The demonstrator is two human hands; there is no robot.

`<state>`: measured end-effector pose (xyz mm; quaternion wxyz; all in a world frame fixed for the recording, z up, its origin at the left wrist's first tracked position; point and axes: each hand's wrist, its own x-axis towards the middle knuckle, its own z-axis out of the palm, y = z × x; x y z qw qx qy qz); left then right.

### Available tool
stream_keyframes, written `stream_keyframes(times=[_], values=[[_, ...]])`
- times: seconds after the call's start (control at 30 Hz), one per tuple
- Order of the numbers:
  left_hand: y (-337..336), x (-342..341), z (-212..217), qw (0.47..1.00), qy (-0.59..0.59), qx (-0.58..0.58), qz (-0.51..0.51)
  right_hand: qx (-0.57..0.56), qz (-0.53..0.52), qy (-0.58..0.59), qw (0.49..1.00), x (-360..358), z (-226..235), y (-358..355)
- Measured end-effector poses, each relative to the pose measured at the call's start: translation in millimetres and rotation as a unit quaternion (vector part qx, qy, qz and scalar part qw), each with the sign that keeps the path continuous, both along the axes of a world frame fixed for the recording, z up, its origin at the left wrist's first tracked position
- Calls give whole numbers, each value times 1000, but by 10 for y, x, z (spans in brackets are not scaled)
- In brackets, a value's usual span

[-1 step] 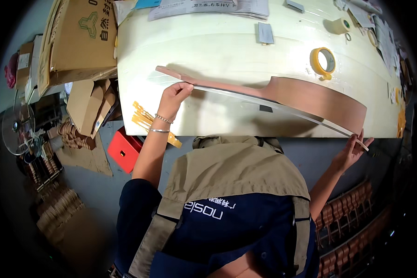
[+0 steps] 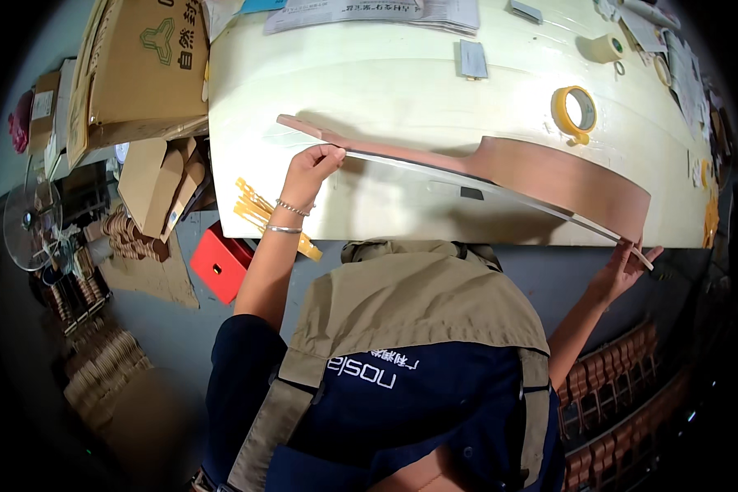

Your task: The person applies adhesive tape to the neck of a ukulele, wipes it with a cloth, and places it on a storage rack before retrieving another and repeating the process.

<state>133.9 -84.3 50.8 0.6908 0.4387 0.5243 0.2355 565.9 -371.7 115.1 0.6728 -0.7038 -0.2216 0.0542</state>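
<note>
The left hand [image 2: 314,170] is pinching a long pale strip [image 2: 418,170] between thumb and fingertips, beside the neck near the headstock. The right hand [image 2: 617,275] is gripping the strip's other end with its fingers, some of them extending loosely, while the tip is poking out past them. The strip is running along the near edge of an unfinished, guitar-shaped wooden instrument [image 2: 562,176]. The instrument is lying on its side on the white worktable [image 2: 369,82], its headstock pointing left and its rounded body sitting at the right, near the table's front edge. Whether the right fingers are also pressing the body, I cannot tell.

Beyond the body, a yellow tape roll [image 2: 560,111] is resting on the table; farther off, a small grey sheet [image 2: 472,60] and newspapers [image 2: 369,15] are lying. Yellow tape strips [image 2: 254,205] are hanging near the left forearm. Below them a red stool [image 2: 220,266] is standing, and a large cardboard box [image 2: 152,78] is occupying the upper left.
</note>
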Motion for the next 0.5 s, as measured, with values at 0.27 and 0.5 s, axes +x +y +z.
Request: stream_keyframes(times=[0.27,0.5], values=[[57,37,17,998,35,-32,-36,22,30,-14,999,139,-170,-73],[53,100,67,998,40,-38,-8,27,23,3,999,175,-233,-154]])
